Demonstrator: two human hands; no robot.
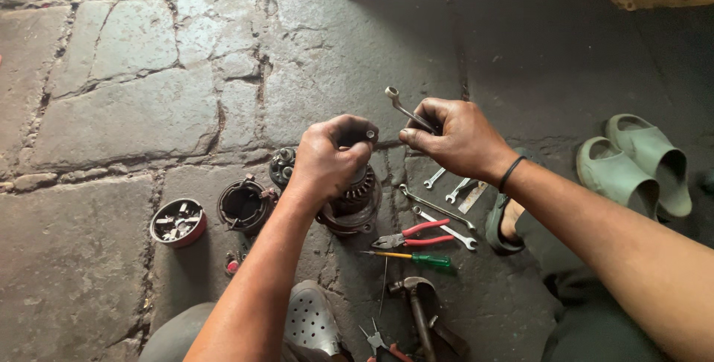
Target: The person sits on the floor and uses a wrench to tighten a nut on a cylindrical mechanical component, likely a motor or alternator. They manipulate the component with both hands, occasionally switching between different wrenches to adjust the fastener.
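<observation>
Fingers of the left hand [331, 155] are curling tight around the top of a dark, greasy, round metal motor part [355, 200], the grip closing over a small shaft end that is poking out above the knuckles, while the part itself is standing on the grey stone-slab floor [126, 109] directly under that hand. Just to the right, the right hand [455, 137] is pinching a slim steel ring spanner [405, 111] in a narrow grip, the ring end sticking up and to the left, close to the left hand's fingers but apart from them. A black band [509, 172] is sitting on the right wrist. Below the right hand, several loose steel spanners [439, 209] are lying on the floor, with red-handled pliers [413, 237] and a green-and-yellow-handled screwdriver [416, 258] just beneath them, and a hammer [415, 295] lower still. Left of the motor part, a black cylindrical housing [244, 204] is resting open-side up, and beyond it a small red round tin of bits [178, 221]. Two pale green rubber slippers [632, 165] are lying well apart to the right.
</observation>
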